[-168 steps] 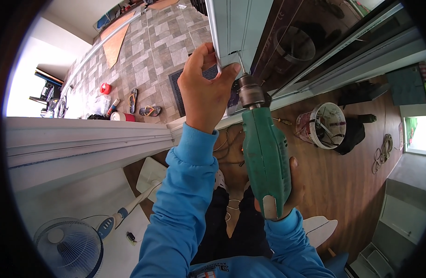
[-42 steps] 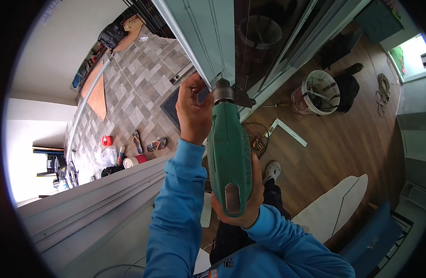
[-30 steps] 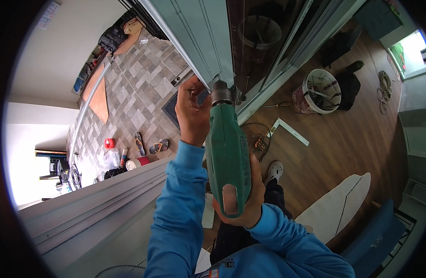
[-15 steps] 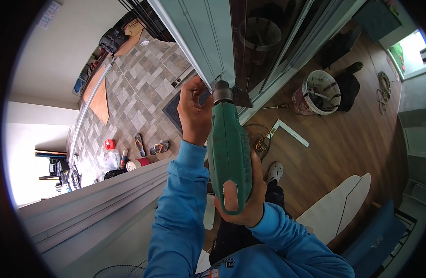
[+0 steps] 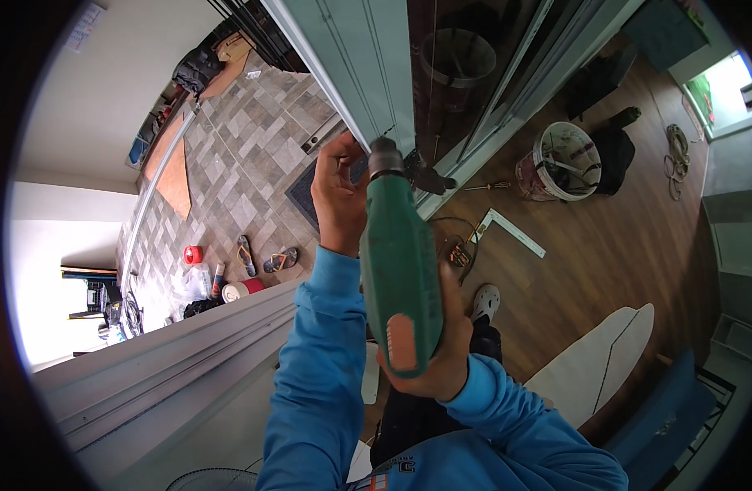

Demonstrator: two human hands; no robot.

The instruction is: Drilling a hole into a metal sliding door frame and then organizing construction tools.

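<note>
In the head view, the right hand [image 5: 448, 356] grips the drill [image 5: 399, 254] at its rear, likely to line its chuck [image 5: 385, 158] up with the panel [image 5: 364, 65] ahead, while the left hand [image 5: 338, 196] curls by the panel's edge, perhaps bracing, its hold too hidden to tell.

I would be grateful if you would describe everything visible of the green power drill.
The green power drill has a smooth, plastic-looking body with a ribbed copper-brown panel at its rear and a worn, metal-looking chuck in front. The right hand wraps its rear end. It points away from the wearer, chuck close to the pale door frame, beside the left hand. Whether it is running, or the bit touches the frame, cannot be told.
</note>
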